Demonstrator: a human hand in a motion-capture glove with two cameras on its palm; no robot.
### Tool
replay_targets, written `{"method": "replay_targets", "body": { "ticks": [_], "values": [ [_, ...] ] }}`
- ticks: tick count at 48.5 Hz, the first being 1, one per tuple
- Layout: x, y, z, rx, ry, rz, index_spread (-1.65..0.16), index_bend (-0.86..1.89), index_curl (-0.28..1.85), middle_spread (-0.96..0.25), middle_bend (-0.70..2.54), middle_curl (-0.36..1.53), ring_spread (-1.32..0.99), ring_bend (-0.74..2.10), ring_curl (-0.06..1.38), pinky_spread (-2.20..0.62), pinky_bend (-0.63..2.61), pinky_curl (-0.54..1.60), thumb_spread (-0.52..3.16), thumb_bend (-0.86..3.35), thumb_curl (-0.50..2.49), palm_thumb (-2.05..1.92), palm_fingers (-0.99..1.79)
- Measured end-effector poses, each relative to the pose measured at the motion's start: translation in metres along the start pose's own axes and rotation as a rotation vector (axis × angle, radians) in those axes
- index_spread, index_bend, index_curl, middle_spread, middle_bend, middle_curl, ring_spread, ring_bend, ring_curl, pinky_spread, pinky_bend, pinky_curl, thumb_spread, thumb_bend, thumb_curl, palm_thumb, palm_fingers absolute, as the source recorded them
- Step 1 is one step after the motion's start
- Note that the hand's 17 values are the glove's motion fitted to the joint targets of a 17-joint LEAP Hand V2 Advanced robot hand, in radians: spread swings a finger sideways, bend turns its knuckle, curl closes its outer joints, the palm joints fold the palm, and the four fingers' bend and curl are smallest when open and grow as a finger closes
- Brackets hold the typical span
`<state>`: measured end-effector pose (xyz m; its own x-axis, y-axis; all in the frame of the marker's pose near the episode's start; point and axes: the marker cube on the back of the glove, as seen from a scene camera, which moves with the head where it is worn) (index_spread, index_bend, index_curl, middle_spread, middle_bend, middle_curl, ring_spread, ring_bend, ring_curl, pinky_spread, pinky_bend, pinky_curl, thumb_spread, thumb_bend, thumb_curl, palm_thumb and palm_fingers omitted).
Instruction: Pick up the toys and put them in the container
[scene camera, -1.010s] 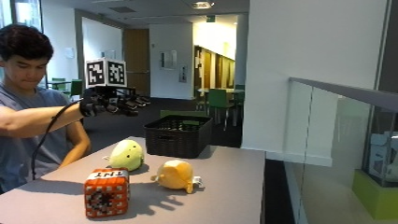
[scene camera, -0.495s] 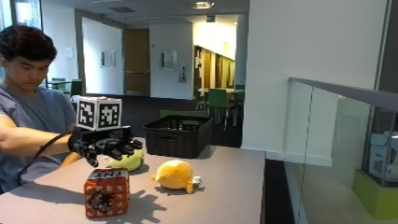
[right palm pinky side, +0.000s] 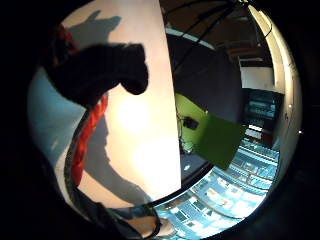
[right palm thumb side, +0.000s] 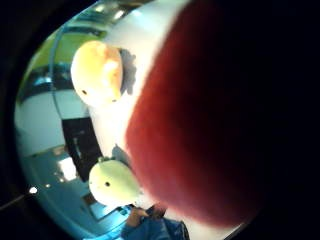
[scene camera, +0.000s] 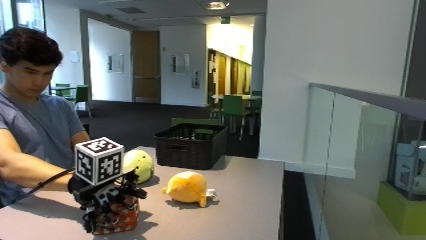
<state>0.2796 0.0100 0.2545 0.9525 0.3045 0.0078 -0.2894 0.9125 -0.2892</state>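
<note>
My gloved right hand (scene camera: 106, 192) is down on top of the red block toy (scene camera: 114, 220), the one nearest my end of the table (scene camera: 246, 200), fingers draped over its upper edges and curling round it. I'd call that a grasp closing on the block, though from the outside view I can't be sure the fingertips are all the way onto its sides. The thumb-side palm view is mostly red fabric, so the block sits right against my palm; the little-finger side shows one dark fingertip (right palm pinky side: 125, 70) bent over a strip of red, with bare tabletop beyond.

I'm taking this one first, I reckon, because it's closest to me and squarish, easy to clamp from above. The block is on the table, not lifted.

The other two wait further along: the pale green plush (scene camera: 138, 165) just beyond my hand, and the yellow plush (scene camera: 186, 187) out towards the middle, both lying on the table and apart from each other. They face my palm camera, little dark eyes showing.

The black woven basket (scene camera: 192, 146) stands at the far end, open-topped, well apart from the block. It's beyond all three toys, so every trip means carrying over or past the plushes.

Any writing? The block's printed face is hidden under my hand here, so I can't read a thing on it. No labels visible on the plushes or basket.
</note>
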Motion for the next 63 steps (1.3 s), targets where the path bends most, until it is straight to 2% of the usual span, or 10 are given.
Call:
{"method": "replay_targets", "body": {
  "ticks": [7,13,17,24,29,31,33,46,52,63],
  "values": [
    [0.001,0.001,0.02,0.011,0.027,0.02,-0.3,0.07,0.1,-0.01,0.06,0.2,0.0,0.29,0.25,0.03,1.36,0.45,0.99,-0.04,0.19,-0.03,-0.19],
    [-0.003,0.004,0.022,0.014,0.023,0.031,-0.33,0.06,0.09,0.0,0.1,0.16,-0.07,0.81,0.38,-0.08,1.32,0.43,1.1,0.04,0.23,0.1,0.05],
    [-0.005,0.007,0.02,0.036,0.019,0.037,-0.35,0.13,0.1,-0.02,0.16,0.18,-0.13,0.94,0.41,-0.13,1.28,0.41,1.19,0.06,0.25,0.15,0.13],
    [-0.01,0.006,0.018,0.084,-0.002,0.044,-0.38,0.18,0.13,-0.13,0.27,0.22,-0.27,1.1,0.44,-0.31,1.22,0.35,1.34,0.18,0.3,0.35,0.67],
    [-0.015,0.005,0.016,0.106,0.023,0.043,-0.38,0.18,0.15,-0.2,0.33,0.26,-0.34,1.14,0.46,-0.36,1.17,0.35,1.39,0.24,0.35,0.47,0.85],
    [-0.018,0.005,0.013,0.1,0.027,0.039,-0.37,0.23,0.17,-0.24,0.39,0.28,-0.35,1.16,0.47,-0.38,1.15,0.36,1.28,0.27,0.41,0.57,1.0],
    [-0.021,0.006,0.006,0.089,0.021,0.035,-0.37,0.23,0.18,-0.27,0.4,0.29,-0.37,1.15,0.47,-0.39,1.13,0.36,1.24,0.27,0.43,0.61,1.02],
    [-0.07,0.007,-0.14,0.157,-0.036,-0.014,-0.36,0.27,0.26,-0.39,0.44,0.36,-0.43,1.06,0.48,-0.43,1.05,0.38,0.94,0.24,0.58,0.71,1.05],
    [-0.125,0.03,-0.212,0.271,-0.02,-0.062,-0.36,0.26,0.28,-0.42,0.42,0.38,-0.45,1.04,0.48,-0.43,1.03,0.39,0.85,0.21,0.63,0.72,1.06],
    [-0.241,0.071,-0.27,0.384,-0.015,-0.17,-0.36,0.24,0.32,-0.46,0.4,0.41,-0.47,1.02,0.48,-0.44,1.01,0.4,0.75,0.18,0.71,0.73,1.07]
  ]
}}
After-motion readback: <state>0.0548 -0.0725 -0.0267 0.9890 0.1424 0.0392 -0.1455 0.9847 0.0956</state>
